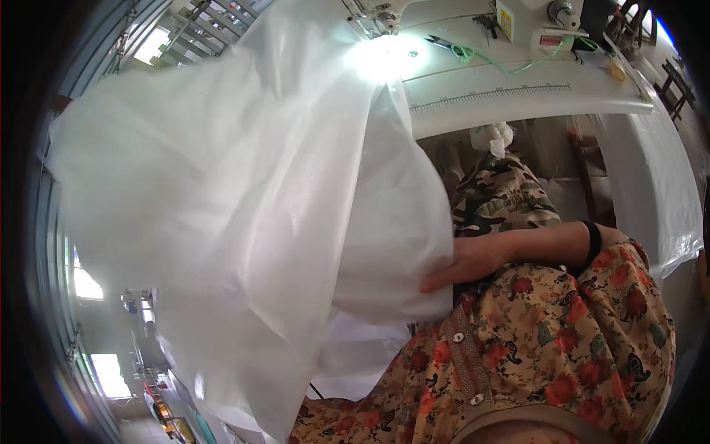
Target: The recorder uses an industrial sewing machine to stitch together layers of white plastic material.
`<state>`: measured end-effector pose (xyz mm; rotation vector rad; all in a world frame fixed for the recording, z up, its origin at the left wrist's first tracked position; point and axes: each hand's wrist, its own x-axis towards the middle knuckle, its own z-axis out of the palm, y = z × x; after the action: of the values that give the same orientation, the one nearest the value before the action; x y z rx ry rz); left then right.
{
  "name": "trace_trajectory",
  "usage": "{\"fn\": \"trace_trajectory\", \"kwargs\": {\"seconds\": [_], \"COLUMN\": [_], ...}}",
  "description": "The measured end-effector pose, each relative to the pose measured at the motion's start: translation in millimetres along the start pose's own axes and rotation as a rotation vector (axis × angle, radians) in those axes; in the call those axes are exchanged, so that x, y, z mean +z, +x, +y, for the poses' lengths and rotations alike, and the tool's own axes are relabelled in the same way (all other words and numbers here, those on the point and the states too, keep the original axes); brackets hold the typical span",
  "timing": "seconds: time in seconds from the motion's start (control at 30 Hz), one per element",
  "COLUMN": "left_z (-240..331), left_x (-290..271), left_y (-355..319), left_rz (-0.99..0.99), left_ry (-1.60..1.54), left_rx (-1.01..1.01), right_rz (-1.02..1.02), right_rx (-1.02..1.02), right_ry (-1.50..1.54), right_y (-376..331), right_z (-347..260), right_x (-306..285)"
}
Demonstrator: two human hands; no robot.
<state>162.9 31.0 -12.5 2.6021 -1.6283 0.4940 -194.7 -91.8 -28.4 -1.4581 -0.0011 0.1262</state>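
A large white sheet (pixel 244 185), thin and slightly shiny like woven plastic, hangs in folds over the left and middle of the view. Its upper part runs to the lit needle area of a sewing machine (pixel 384 22). My right hand (pixel 473 263) is closed on the sheet's right edge, low in front of my body, with some fingers hidden by the sheet. My left hand cannot be seen; the sheet covers that side.
The machine table's front edge carries a printed ruler scale (pixel 495 92). Small dark snips (pixel 444 43) with green cord lie on the tabletop. Right of the table hangs more white sheeting (pixel 651 177). My camouflage-covered leg (pixel 510 192) is below the table.
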Motion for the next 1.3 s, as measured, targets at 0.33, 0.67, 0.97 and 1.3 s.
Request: {"fn": "trace_trajectory", "kwargs": {"seconds": [0.33, 0.67, 0.97, 1.3], "left_z": [89, 142, 111, 148], "left_x": [-22, -59, -9, -12], "left_y": [-141, -70, -52, -72], "left_rz": [-0.618, 0.201, 0.094, 0.074], "left_ry": [-0.133, -0.634, -0.256, -0.161], "left_rx": [0.348, 0.336, 0.201, 0.236], "right_rz": [-0.034, 0.255, 0.378, 0.532], "right_rx": [-0.020, -0.011, 0.443, -0.001], "right_ry": [-0.056, -0.305, -1.067, -0.350], "right_y": [1, -23, -87, 35], "right_z": [16, 20, 98, 46], "right_x": [7, 7, -61, -53]}}
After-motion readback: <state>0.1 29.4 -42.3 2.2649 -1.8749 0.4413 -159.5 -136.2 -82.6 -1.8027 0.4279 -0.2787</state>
